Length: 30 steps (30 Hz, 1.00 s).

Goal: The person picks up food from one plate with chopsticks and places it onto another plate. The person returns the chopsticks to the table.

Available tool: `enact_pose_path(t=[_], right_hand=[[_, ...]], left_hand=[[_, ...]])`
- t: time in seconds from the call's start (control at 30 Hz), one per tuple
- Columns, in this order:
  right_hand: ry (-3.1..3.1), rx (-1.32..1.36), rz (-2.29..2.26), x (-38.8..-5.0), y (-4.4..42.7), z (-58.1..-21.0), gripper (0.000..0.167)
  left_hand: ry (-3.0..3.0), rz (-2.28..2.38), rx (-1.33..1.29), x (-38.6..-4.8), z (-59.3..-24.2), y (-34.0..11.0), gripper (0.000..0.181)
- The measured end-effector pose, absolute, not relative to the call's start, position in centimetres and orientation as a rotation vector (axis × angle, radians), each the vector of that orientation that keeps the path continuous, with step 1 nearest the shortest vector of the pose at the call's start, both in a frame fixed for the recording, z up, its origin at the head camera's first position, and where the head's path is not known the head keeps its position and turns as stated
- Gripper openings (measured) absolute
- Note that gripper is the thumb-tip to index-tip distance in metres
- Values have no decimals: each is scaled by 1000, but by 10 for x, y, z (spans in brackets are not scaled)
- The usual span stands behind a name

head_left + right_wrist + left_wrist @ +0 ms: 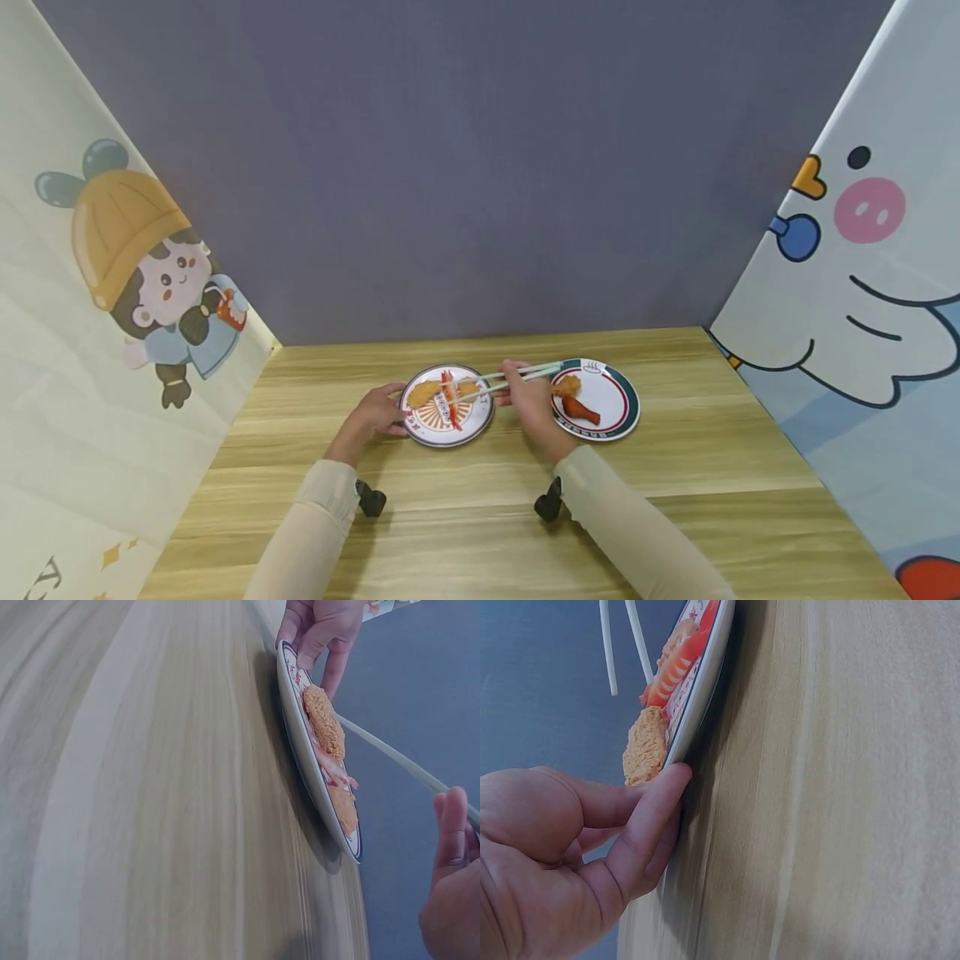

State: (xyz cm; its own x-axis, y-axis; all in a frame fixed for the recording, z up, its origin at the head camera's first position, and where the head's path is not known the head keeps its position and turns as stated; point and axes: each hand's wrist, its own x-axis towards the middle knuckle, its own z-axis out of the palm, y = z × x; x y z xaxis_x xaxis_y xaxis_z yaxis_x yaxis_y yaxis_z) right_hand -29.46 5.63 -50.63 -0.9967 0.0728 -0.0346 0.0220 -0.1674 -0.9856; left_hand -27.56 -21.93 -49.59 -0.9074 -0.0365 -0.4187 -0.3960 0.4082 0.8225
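My left hand grips the left rim of a round white plate; the left wrist view shows the fingers at its edge. On this plate lie fried pieces and a red-and-white shrimp-like piece. My right hand holds a pair of pale chopsticks between the two plates. Their tips are above the left plate, close to the shrimp-like piece, and whether they touch it I cannot tell. In the right wrist view the hand is partly cut off.
A second plate with a dark green rim stands to the right, bearing a fried piece and a brown drumstick. Both plates are on a wooden table. A grey wall rises behind, with printed sheets at both sides.
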Motion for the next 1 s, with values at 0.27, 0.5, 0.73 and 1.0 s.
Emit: enact_pose_path(t=[0.27,0.5,0.73,1.0], right_hand=[[-2004,-138,2378,-300,44,-508,34],[-2029,-168,2382,-305,33,-511,37],[-2003,-136,2324,-306,20,-509,40],[-2028,-108,2235,-303,12,-509,35]], left_hand=[[2350,1491,-371,-276,-497,-219,68],[2354,1483,-366,-278,-499,-220,69],[2352,1490,-381,-277,-498,-219,69],[2346,1514,-360,-274,-493,-218,68]])
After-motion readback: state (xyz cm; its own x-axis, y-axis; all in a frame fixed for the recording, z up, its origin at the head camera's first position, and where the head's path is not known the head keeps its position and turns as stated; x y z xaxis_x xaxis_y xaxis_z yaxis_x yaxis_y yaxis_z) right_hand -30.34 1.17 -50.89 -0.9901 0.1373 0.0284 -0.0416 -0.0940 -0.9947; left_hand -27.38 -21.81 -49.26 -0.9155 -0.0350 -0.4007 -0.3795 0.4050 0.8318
